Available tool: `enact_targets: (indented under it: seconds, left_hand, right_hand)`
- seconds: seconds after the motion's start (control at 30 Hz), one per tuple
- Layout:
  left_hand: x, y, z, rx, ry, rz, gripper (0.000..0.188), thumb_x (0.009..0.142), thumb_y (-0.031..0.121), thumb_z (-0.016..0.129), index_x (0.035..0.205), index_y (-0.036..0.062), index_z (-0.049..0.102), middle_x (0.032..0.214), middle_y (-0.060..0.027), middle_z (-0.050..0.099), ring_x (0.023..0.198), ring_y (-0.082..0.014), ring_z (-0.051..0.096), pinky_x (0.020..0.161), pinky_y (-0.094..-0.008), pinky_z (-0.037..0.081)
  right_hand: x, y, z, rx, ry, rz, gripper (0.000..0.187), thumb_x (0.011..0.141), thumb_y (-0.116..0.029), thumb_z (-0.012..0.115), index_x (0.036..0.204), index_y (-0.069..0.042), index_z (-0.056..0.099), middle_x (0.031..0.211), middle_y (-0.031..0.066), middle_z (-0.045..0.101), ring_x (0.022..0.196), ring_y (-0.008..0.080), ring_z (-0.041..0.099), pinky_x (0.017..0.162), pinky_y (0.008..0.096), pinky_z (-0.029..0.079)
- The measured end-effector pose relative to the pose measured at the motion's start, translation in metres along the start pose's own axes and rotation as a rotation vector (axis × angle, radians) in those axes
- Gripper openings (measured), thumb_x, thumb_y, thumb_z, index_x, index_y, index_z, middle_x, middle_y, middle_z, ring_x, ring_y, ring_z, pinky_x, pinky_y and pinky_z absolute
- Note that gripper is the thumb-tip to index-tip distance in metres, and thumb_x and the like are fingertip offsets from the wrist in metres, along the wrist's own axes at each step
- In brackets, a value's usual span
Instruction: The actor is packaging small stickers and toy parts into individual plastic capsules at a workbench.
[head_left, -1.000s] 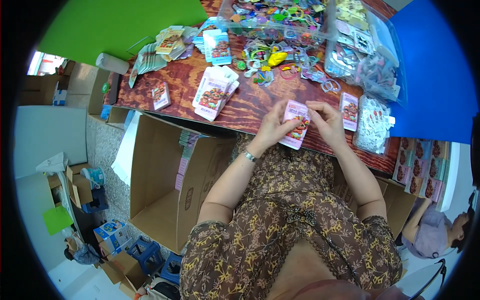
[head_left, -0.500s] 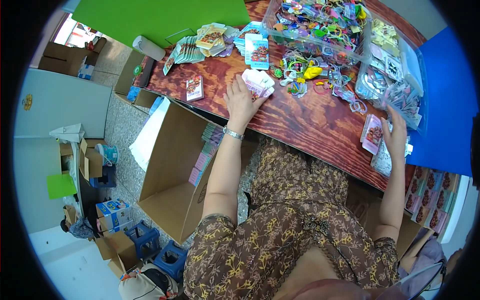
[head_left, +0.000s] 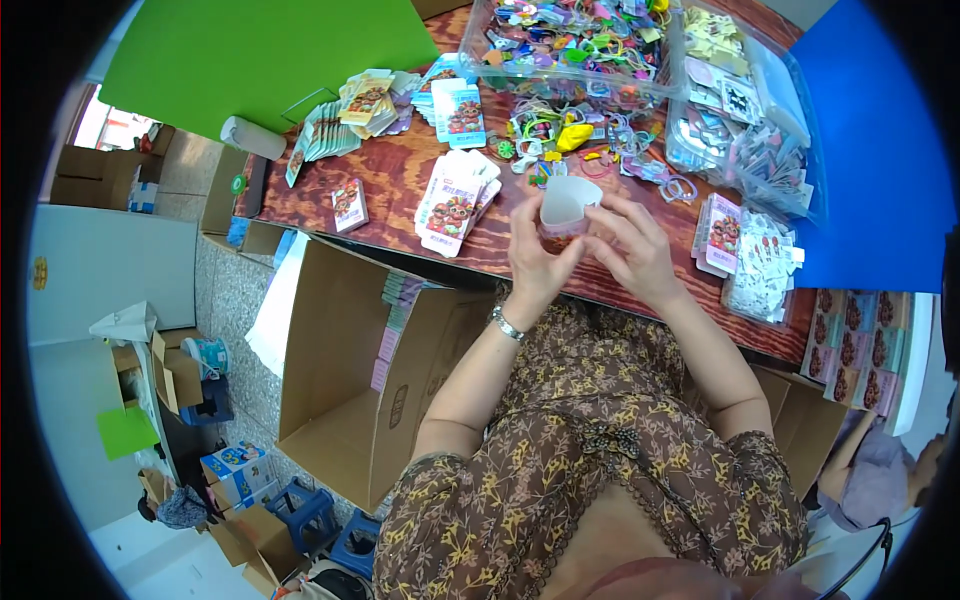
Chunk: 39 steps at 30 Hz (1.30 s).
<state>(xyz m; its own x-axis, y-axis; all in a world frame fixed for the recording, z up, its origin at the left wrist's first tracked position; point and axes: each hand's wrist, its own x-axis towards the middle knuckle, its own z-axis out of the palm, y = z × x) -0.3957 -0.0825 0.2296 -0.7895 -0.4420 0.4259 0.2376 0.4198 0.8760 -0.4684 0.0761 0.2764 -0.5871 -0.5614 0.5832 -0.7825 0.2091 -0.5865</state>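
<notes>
Above the table's front edge, both hands grip a small carton (head_left: 568, 205), squeezed into an open tube with its white inside showing. My left hand (head_left: 533, 258) wraps its left side, while the fingers of my right hand (head_left: 636, 252) hold the right side and rim. Flat pink-and-white cartons (head_left: 452, 203) lie in a loose pile left of my left hand. A closed small box (head_left: 349, 205) rests farther left. To the right of my right hand are more flat cartons (head_left: 717, 236) and a clear bag of small printed packets (head_left: 762, 270).
Clear bins hold colourful trinkets (head_left: 580, 72) and small packets (head_left: 722, 150); loose trinkets (head_left: 600, 140) lie in front. Blue (head_left: 460, 112), yellow (head_left: 367, 98) and green cartons (head_left: 325, 138) lie at the back left. An open cardboard box (head_left: 335, 370) with packed small boxes stands below the table's left side.
Both hands have come together at the middle and now hold an opened carton. My left hand has left the pink pile, which lies more spread out; my right hand has left the right-hand cartons.
</notes>
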Motion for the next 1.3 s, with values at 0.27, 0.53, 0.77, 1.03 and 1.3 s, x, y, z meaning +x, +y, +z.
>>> enact_targets:
  seconds: [0.27, 0.53, 0.77, 1.03, 1.3]
  left_hand:
    - [-0.027, -0.01, 0.028, 0.069, -0.033, 0.164, 0.072, 0.071, 0.011, 0.087, 0.13, 0.0048, 0.046, 0.122, -0.0199, 0.055, 0.112, -0.0383, 0.059, 0.092, -0.0431, 0.053]
    - [-0.036, -0.009, 0.027, 0.148, -0.167, 0.169, 0.071, 0.066, 0.021, 0.093, 0.121, 0.0072, 0.052, 0.12, -0.0184, 0.057, 0.11, -0.0371, 0.06, 0.089, -0.0432, 0.054]
    - [-0.037, -0.009, 0.026, 0.155, -0.191, 0.203, 0.075, 0.065, 0.02, 0.094, 0.124, 0.0063, 0.05, 0.124, -0.0182, 0.055, 0.113, -0.0377, 0.06, 0.09, -0.0443, 0.054]
    - [-0.042, -0.013, 0.031, -0.003, -0.209, 0.038, 0.09, 0.069, 0.016, 0.093, 0.137, 0.0011, 0.035, 0.125, -0.0204, 0.057, 0.115, -0.033, 0.063, 0.096, -0.0411, 0.054]
    - [-0.041, -0.016, 0.03, 0.064, -0.249, 0.032, 0.094, 0.07, 0.013, 0.091, 0.142, -0.0018, 0.033, 0.129, -0.0231, 0.057, 0.117, -0.0338, 0.063, 0.098, -0.0416, 0.054]
  right_hand:
    - [-0.028, 0.015, -0.017, 0.177, -0.205, 0.245, 0.035, 0.085, -0.01, 0.075, 0.119, -0.006, 0.068, 0.117, 0.0158, 0.065, 0.101, 0.0302, 0.068, 0.083, 0.0369, 0.056]
    - [-0.019, 0.029, -0.034, 0.458, -0.123, 0.59, 0.024, 0.105, -0.018, 0.054, 0.113, 0.001, 0.066, 0.107, 0.0032, 0.068, 0.1, 0.011, 0.063, 0.088, 0.0279, 0.05]
    - [-0.005, 0.04, -0.03, 0.663, -0.386, 0.676, 0.017, 0.098, -0.015, 0.065, 0.106, -0.001, 0.07, 0.096, 0.0024, 0.071, 0.091, 0.009, 0.065, 0.082, 0.0285, 0.053]
    - [0.007, 0.011, -0.03, 0.219, -0.406, 0.488, 0.021, 0.085, -0.007, 0.071, 0.106, -0.004, 0.071, 0.096, 0.0103, 0.07, 0.086, 0.0216, 0.07, 0.078, 0.0338, 0.055]
    - [-0.002, 0.004, -0.019, -0.177, -0.344, 0.142, 0.024, 0.08, 0.0, 0.07, 0.104, -0.004, 0.072, 0.095, 0.0116, 0.065, 0.085, 0.0316, 0.066, 0.074, 0.0411, 0.054]
